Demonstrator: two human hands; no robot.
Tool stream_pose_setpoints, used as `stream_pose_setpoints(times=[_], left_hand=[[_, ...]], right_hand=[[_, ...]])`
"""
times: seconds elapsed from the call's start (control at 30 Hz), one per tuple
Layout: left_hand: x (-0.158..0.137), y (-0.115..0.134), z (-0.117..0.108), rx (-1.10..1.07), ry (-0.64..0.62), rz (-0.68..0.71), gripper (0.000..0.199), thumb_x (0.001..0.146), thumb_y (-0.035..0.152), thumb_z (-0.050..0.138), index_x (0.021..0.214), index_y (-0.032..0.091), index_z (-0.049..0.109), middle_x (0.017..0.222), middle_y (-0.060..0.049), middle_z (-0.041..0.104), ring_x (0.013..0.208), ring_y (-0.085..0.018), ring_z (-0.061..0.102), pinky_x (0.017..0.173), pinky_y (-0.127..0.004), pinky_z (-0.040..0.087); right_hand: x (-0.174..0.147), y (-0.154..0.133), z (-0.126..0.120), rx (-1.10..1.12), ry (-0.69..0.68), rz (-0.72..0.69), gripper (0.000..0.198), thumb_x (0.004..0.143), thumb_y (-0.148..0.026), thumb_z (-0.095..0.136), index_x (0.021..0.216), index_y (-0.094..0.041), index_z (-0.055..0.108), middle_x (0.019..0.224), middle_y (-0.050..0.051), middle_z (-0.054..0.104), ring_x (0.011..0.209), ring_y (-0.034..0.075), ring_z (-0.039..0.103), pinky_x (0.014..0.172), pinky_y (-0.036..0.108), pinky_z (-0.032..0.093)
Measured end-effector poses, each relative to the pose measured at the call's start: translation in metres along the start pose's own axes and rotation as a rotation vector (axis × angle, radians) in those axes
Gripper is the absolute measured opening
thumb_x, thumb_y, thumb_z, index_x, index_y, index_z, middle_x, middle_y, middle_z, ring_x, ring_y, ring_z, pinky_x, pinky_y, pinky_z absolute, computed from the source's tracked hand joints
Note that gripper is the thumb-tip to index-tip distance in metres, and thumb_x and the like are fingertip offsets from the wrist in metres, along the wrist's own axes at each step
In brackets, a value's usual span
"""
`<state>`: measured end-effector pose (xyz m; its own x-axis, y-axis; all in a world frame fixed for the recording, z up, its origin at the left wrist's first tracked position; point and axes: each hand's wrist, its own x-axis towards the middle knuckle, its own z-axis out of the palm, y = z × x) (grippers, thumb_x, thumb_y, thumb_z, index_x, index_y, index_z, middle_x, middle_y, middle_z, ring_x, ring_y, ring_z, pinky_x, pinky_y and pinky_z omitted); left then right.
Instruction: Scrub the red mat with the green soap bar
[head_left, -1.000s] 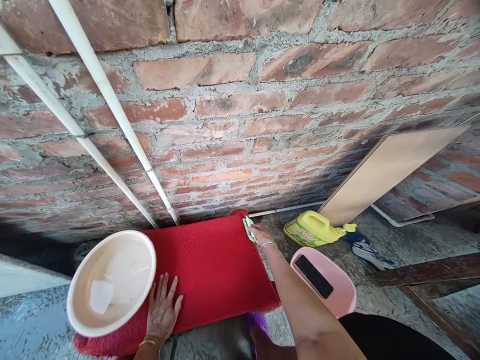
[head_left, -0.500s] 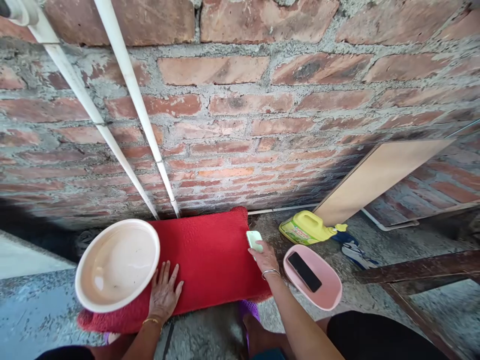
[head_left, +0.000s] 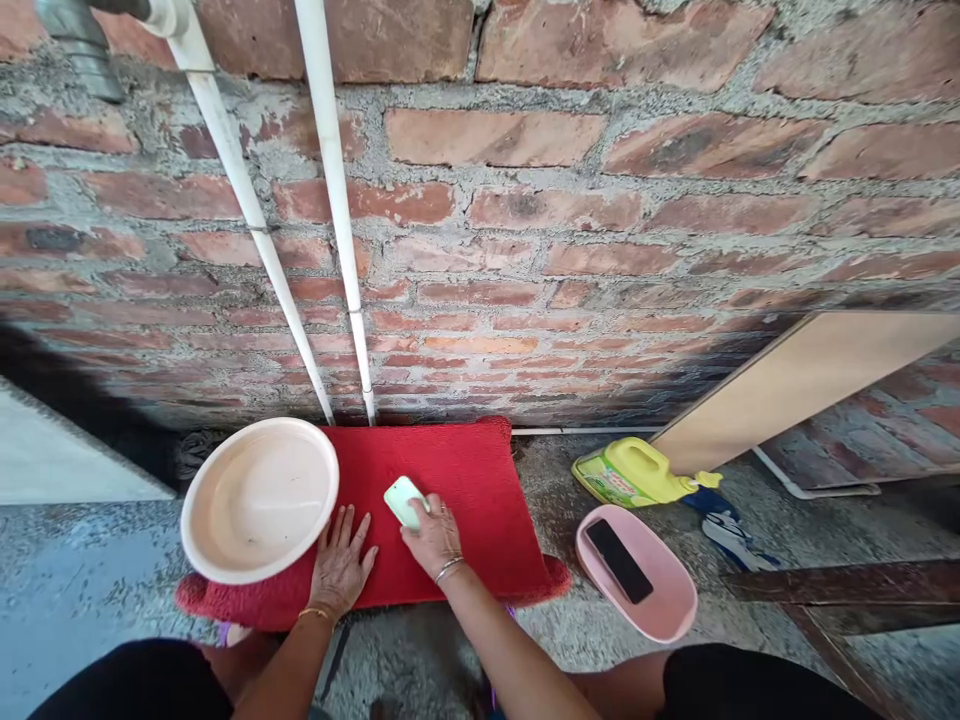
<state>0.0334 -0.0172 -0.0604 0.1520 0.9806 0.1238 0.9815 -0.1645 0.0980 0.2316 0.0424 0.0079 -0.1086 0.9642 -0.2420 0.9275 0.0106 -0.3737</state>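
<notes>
Two hands on red mat (head_left: pixel 480 480): R hand (head_left: pixel 435 540) grips green brush (head_left: pixel 403 498) from above nr mat's middle, prob. to press evenly; L hand (head_left: pixel 341 570) lies flat, fingers extended, by front edge, likely steadying mat. Basin (head_left: pixel 214 480) on L end, prob. for easy reach.

Bright and sharp (stretched edges)

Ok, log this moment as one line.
left hand: flat on red mat; right hand: holding green brush over mat; basin: on mat, beside left hand; phone: in pink tub
</notes>
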Motion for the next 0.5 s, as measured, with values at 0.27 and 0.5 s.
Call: stream_pose_setpoints(times=[0.27,0.5], left_hand=[[0.0,0.001,-0.001,-0.017,-0.008,0.0,0.051,0.089,0.042,0.045,0.137,0.024,0.051,0.145,-0.013,0.047,0.135,-0.029,0.042,0.111,-0.049,0.029],[0.001,0.002,-0.004,-0.04,-0.017,-0.015,0.05,0.089,0.041,0.046,0.137,0.025,0.051,0.145,-0.012,0.047,0.135,-0.029,0.041,0.11,-0.049,0.03]], right_hand=[[-0.019,0.083,-0.043,-0.114,0.052,0.295,0.044,0.078,-0.035,0.061,0.121,-0.026,0.06,0.108,0.008,0.055,0.095,0.023,0.058,0.087,0.033,0.042],[-0.036,0.12,-0.051,-0.034,0.25,0.537,0.042,0.078,-0.043,0.06,0.116,-0.025,0.058,0.099,0.006,0.056,0.09,0.024,0.061,0.083,0.037,0.05]])
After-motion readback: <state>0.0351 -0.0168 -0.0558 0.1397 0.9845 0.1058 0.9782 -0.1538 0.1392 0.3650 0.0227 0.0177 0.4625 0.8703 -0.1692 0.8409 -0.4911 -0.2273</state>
